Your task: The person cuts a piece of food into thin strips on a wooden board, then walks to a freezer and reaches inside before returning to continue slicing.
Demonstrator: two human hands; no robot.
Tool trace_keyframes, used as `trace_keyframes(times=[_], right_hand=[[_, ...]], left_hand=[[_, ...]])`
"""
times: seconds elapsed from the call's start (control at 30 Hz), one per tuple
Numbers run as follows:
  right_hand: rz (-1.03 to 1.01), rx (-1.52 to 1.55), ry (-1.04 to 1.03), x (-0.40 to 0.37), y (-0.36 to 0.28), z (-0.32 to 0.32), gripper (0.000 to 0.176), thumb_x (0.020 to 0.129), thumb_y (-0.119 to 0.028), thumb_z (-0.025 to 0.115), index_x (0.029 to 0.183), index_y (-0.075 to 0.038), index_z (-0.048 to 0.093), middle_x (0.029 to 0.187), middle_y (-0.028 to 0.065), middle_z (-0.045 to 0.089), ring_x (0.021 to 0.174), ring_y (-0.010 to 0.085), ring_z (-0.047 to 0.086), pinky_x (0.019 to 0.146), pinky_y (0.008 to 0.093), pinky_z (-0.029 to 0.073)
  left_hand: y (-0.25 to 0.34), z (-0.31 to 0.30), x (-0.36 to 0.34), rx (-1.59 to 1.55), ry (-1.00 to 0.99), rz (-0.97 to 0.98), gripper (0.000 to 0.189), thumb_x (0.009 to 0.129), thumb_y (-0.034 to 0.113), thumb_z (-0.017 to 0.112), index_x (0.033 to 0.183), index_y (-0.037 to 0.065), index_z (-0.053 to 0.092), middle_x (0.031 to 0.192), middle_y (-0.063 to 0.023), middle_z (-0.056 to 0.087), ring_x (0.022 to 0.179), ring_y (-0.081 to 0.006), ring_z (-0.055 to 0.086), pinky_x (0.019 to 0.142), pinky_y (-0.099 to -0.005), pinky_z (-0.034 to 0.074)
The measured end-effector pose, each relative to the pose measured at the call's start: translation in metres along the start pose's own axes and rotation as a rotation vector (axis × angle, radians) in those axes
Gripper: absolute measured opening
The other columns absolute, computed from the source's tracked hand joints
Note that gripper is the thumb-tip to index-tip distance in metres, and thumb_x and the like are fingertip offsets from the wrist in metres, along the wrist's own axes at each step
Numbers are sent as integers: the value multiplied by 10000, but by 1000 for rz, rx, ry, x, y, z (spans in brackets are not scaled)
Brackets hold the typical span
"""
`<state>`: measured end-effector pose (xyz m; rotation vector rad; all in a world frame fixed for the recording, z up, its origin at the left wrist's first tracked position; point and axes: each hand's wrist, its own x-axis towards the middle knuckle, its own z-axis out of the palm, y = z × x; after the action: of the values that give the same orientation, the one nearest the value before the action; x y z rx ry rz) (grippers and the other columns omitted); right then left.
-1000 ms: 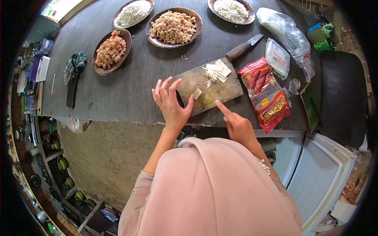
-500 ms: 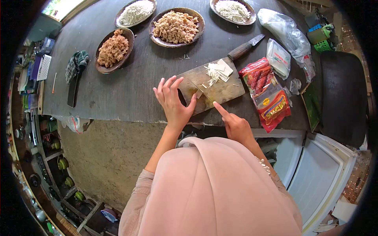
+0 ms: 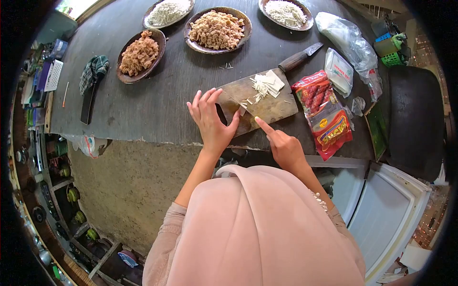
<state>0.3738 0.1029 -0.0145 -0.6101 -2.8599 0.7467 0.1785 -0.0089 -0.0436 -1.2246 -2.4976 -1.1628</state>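
Note:
My right hand (image 3: 286, 145) is closed around a knife, index finger stretched along it. The thin blade (image 3: 237, 103), seen almost edge-on, lies across the wooden cutting board (image 3: 274, 108); the handle is hidden in my palm. At the board's left side my left hand (image 3: 212, 119) arches with its fingers apart. Its thumb tip touches a small pale piece (image 3: 243, 110) beside the blade. White strips (image 3: 260, 88) and flat white slices (image 3: 274, 82) lie in a pile on the board's upper part.
A second knife (image 3: 298, 58) rests behind the board. To the right are a red food packet (image 3: 317, 97), a white packet (image 3: 339, 72) and a clear plastic bag (image 3: 350, 35). Bowls of brown pieces (image 3: 217, 31) and white strips (image 3: 286, 13) stand at the back. A checked cloth (image 3: 94, 71) lies left.
The view has shifted slightly. Both hands stay at the board in nearly the same pose, and the blade and pale piece have barely moved.

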Motion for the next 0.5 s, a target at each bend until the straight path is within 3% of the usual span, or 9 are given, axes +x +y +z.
trace_keyframes(times=[0.17,0.5], right_hand=[[-44,93,109,5,2,1,711,927,-40,593,1566,-286,405,685,119,569,568,337,621,548,466,539],[-61,63,87,8,1,4,686,936,-57,591,1560,-284,417,660,112,557,547,336,613,537,465,534]], left_hand=[[-1,0,1,-6,-9,3,763,754,262,831,1416,150,469,1426,-77,484,1446,-388,315,1192,-668,104],[-2,2,0,2,-16,13,812,748,282,842,1433,122,436,1430,-88,480,1450,-383,314,1195,-657,107]])
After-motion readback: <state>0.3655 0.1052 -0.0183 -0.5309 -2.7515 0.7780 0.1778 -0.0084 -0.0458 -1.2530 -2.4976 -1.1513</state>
